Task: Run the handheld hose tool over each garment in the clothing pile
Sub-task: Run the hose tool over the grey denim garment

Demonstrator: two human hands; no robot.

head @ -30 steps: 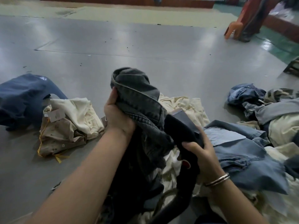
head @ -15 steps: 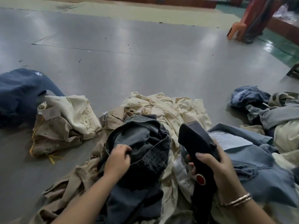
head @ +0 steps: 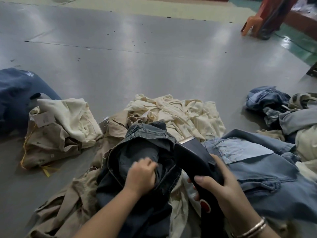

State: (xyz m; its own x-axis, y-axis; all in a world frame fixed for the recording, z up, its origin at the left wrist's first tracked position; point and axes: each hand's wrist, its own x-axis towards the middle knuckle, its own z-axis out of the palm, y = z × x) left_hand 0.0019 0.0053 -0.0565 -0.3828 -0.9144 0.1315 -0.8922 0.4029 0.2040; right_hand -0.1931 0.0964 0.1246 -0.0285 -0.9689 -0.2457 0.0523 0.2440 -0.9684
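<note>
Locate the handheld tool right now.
Head view, lower centre-right: the black handheld tool is in the right hand, its head against the dark denim garment gripped by the left hand.

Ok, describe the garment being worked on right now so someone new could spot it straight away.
Start at the clothing pile on the grey floor, right in front of the person. In its middle, on cream and tan clothes, lies the dark grey denim garment. It is the only charcoal piece, gripped by the left hand, with the black handheld tool beside it.
</note>
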